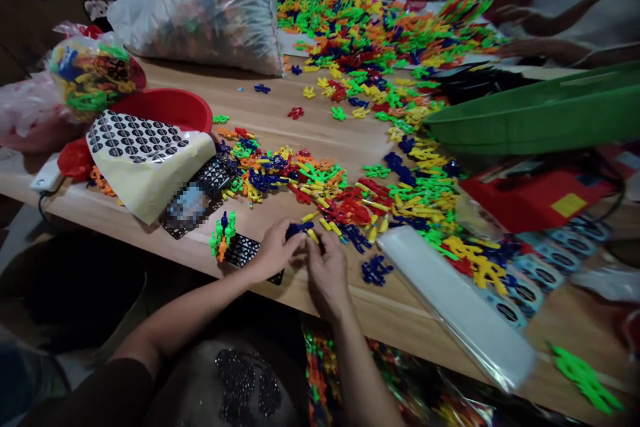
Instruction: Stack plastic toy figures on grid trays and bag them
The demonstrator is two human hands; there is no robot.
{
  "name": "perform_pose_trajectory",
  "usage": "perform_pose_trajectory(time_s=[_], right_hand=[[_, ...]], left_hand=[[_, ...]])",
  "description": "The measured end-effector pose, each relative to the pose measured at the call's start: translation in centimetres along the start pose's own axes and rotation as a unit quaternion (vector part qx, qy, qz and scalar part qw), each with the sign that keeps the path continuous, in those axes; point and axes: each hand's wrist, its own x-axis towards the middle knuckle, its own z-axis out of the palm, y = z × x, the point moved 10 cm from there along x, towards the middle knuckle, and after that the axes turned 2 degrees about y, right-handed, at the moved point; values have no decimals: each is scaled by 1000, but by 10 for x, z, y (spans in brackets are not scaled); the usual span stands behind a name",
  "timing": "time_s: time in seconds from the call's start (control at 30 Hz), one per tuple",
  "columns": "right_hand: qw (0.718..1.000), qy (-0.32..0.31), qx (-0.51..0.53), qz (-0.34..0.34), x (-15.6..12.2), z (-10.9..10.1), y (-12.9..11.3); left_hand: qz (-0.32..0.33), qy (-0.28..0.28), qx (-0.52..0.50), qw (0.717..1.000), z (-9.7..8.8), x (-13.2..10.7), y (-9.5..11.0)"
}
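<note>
My left hand and my right hand meet just over the near edge of the wooden table. The left fingertips pinch a dark blue plastic piece. My right fingertips close on a small yellow plastic piece touching it. Just left of my left hand lies a black perforated plate, partly under that hand. A small stack of green and blue interlocking pieces stands on it. A loose spread of multicoloured pieces lies just beyond my hands.
A large bag of pieces and a red basin stand at the far left. A printed sheet lies nearby. To the right are a clear plastic sleeve, a green tray and a red box. A co-worker's hands show far right.
</note>
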Motion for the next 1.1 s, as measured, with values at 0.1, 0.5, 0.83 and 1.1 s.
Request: perform_pose_trajectory(time_s=[0.1,0.5,0.83,1.1], right_hand=[[999,-23,-4,-29,-7,3,-16],[993,-60,103,0,-8,-9,-26],[962,-116,240,51,-13,-4,-30],[958,-74,266,79,-12,-11,-25]], left_hand=[[-15,4,-36,999,-11,-7,-2],[-115,-33,-247,962,-21,-12,-16],[-193,-108,-343,913,-9,-20,-16],[-182,-137,-327,917,-8,-22,-10]])
